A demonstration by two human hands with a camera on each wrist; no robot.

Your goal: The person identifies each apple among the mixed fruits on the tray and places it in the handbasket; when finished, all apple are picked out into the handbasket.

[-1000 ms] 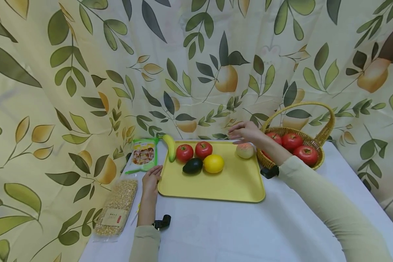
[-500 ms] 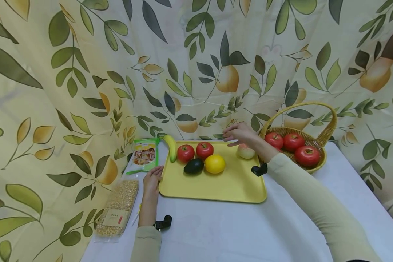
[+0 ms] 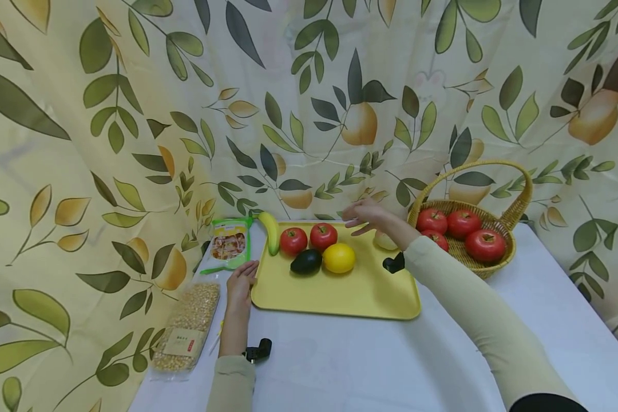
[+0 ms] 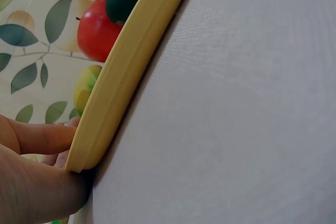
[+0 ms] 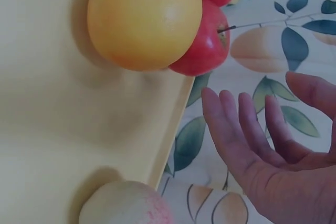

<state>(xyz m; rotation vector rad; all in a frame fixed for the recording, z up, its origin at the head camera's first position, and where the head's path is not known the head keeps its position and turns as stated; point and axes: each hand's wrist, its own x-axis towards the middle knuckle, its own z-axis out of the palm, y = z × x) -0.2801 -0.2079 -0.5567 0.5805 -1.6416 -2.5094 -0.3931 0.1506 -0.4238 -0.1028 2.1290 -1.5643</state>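
Note:
My left hand [image 3: 241, 281] holds the left rim of the yellow tray [image 3: 340, 300]; in the left wrist view a finger [image 4: 50, 137] lies over the rim with the thumb beside it. Above the tray's back edge my right hand [image 3: 365, 216] hovers with spread, loosely bent fingers and nothing in them. Under its wrist sits a pale peach [image 3: 385, 240], partly hidden. Two red apples [image 3: 293, 241], a round yellow fruit [image 3: 339, 258], a dark green avocado [image 3: 306, 261] and a banana [image 3: 270, 232] fill the tray's left half.
Right of the tray stands a wicker basket [image 3: 504, 257] with several red apples [image 3: 486, 245] and a tall handle. A green-edged food packet [image 3: 229, 245] and a bag of corn kernels [image 3: 187, 320] lie to the left. A patterned curtain [image 3: 335, 86] hangs behind.
My right hand has moved left above the tray's back edge, and its forearm now covers part of the peach. The left hand stays on the tray's rim.

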